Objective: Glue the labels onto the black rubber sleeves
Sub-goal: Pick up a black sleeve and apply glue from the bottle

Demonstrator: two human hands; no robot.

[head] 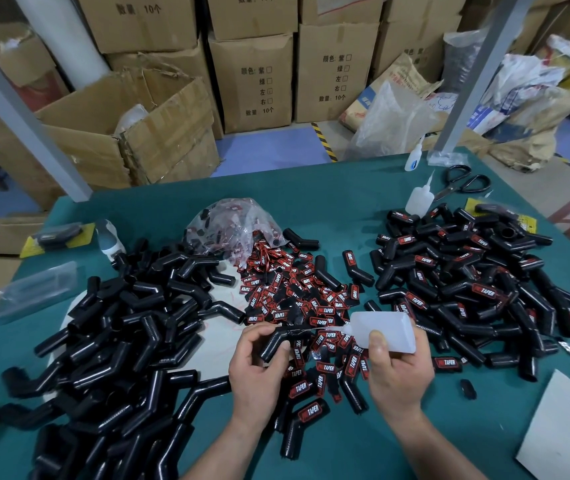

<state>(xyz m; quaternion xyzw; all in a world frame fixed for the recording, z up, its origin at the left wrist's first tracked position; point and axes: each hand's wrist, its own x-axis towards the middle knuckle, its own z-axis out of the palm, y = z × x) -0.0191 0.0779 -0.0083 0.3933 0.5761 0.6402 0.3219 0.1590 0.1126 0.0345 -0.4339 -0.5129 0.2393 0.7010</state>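
My left hand [259,365] grips a bent black rubber sleeve [275,342] over the middle of the green table [346,188]. A translucent glue bottle [385,330] lies sideways in my right hand [398,372], its thin nozzle touching the sleeve's upper end. Under both hands spreads a pile of red-and-black "TAPER" labels [297,299]. Several plain black sleeves [121,334] are heaped to the left. On the right lies a heap of sleeves with labels on them [460,282].
A clear bag of labels [231,226] lies behind the label pile. Two more glue bottles [418,199] [414,158] and black scissors [463,183] sit at the far right. White card [567,434] lies near right. Cardboard boxes [252,81] stand beyond the table.
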